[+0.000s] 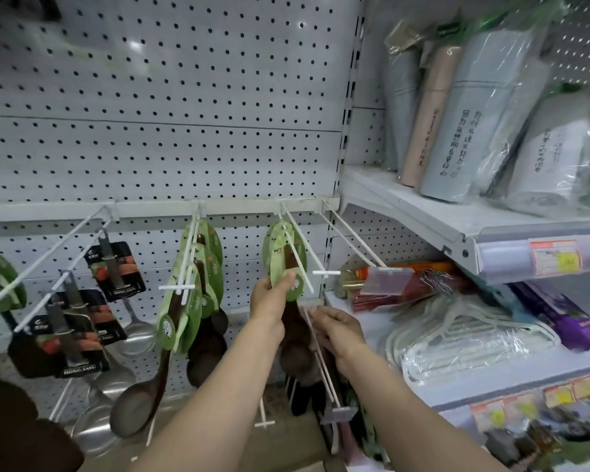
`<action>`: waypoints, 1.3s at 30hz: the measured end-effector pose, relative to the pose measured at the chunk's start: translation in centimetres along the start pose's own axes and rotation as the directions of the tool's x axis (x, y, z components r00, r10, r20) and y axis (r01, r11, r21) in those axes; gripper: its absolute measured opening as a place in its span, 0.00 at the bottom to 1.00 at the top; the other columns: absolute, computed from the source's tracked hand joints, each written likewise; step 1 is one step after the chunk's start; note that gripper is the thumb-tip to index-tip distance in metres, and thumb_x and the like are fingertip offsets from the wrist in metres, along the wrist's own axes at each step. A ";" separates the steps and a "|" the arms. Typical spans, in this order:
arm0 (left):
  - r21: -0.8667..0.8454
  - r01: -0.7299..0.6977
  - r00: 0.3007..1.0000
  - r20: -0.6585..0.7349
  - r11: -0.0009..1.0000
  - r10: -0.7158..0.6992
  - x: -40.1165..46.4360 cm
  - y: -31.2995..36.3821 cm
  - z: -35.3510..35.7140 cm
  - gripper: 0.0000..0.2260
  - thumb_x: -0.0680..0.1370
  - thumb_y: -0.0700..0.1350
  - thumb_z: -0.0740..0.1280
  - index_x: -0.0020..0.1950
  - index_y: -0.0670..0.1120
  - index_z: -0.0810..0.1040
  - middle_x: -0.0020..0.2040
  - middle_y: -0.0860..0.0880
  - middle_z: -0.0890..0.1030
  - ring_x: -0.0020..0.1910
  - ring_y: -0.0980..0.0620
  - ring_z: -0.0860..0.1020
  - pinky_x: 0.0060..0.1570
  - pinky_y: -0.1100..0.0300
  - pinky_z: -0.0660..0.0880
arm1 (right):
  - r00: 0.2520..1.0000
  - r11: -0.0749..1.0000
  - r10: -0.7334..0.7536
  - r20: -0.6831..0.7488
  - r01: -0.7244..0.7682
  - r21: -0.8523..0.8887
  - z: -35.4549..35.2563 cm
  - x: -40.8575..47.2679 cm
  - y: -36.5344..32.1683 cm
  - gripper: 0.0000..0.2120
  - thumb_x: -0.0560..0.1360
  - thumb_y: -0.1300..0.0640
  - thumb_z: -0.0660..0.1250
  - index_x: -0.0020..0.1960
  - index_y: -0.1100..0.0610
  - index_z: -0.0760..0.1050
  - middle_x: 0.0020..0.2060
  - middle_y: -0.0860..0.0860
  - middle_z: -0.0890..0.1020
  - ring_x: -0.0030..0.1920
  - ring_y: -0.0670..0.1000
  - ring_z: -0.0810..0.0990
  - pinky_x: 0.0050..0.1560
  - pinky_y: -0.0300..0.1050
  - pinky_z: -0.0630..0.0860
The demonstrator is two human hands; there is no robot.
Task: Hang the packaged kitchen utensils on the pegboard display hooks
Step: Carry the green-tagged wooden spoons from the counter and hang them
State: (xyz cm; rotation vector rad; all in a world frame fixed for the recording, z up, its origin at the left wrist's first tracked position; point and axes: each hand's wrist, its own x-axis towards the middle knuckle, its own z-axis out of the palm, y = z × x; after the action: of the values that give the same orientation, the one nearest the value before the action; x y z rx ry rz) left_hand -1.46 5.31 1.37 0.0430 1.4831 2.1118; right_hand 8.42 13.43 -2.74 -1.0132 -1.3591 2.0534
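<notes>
Spoon [288, 321], dark brown with a smooth oval bowl and a glossy green oval card at the handle, hangs on the thin white wire hook [297, 253] of the perforated grey pegboard [184, 97], just right of a full hook of identical spoons [191, 301]. Left hand [273, 294] pinches the card's lower edge; right hand [334, 327] rests with loosely curled fingers against a lower wire hook [321, 362], holding nothing. Risk: the slick card could slip off if released before seating fully, or tear at its hole under a sideways pull.

Hung on white wire hook [298, 253] right of green-carded brown wooden spoons [184, 301]: oval green-carded wooden spoon [283, 264]; left, black-carded steel ladles [79, 321].
</notes>
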 end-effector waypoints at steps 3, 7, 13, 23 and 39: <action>0.039 0.027 1.000 -0.004 0.999 -0.027 -1.9 -1.2 -1.3 0.24 0.68 0.56 0.80 0.59 0.48 0.79 0.56 0.44 0.83 0.56 0.44 0.81 0.60 0.45 0.77 | 1.000 0.999 -0.016 -0.002 0.016 -0.041 -0.6 -1.6 0.4 0.07 0.76 0.59 0.75 0.53 0.59 0.81 0.40 0.54 0.84 0.40 0.50 0.80 0.45 0.42 0.78; 0.018 0.059 0.998 -0.034 0.998 -0.058 -5.4 -3.2 -3.8 0.16 0.76 0.51 0.74 0.59 0.48 0.74 0.51 0.49 0.81 0.55 0.48 0.79 0.54 0.54 0.75 | 0.999 0.996 -0.014 0.033 0.017 -0.085 -1.1 -4.7 1.9 0.03 0.76 0.55 0.75 0.47 0.53 0.82 0.42 0.52 0.83 0.42 0.50 0.79 0.45 0.44 0.77; -0.038 0.048 0.989 -0.142 0.998 -0.053 -12.7 -5.5 -8.9 0.17 0.76 0.52 0.74 0.62 0.49 0.77 0.58 0.49 0.80 0.49 0.56 0.77 0.53 0.56 0.75 | 0.988 0.987 0.053 0.144 -0.030 -0.156 -0.9 -10.9 5.4 0.06 0.76 0.52 0.74 0.51 0.51 0.83 0.53 0.50 0.85 0.56 0.50 0.81 0.65 0.53 0.77; -0.160 0.065 0.944 -0.310 0.985 -0.112 -24.6 -8.2 -18.5 0.11 0.76 0.51 0.74 0.55 0.50 0.77 0.53 0.50 0.82 0.49 0.58 0.77 0.57 0.57 0.75 | 0.917 0.963 0.251 0.311 -0.203 -0.177 2.7 -22.3 11.7 0.06 0.77 0.56 0.74 0.51 0.54 0.78 0.50 0.52 0.83 0.51 0.48 0.80 0.64 0.52 0.76; -0.315 -0.247 0.790 -0.613 0.917 0.002 -40.3 0.3 -46.0 0.24 0.79 0.50 0.71 0.73 0.46 0.71 0.75 0.44 0.70 0.74 0.47 0.68 0.72 0.49 0.68 | 0.665 0.889 0.393 0.636 -0.098 -0.447 25.0 -42.7 22.8 0.06 0.76 0.51 0.74 0.51 0.48 0.78 0.56 0.49 0.81 0.60 0.50 0.76 0.57 0.48 0.75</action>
State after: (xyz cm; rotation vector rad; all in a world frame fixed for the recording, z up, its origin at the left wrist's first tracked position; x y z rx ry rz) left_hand 17.33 -52.51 -5.02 -0.7727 1.3752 2.6443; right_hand 15.18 -40.63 -4.15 -0.5388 -2.1858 2.6139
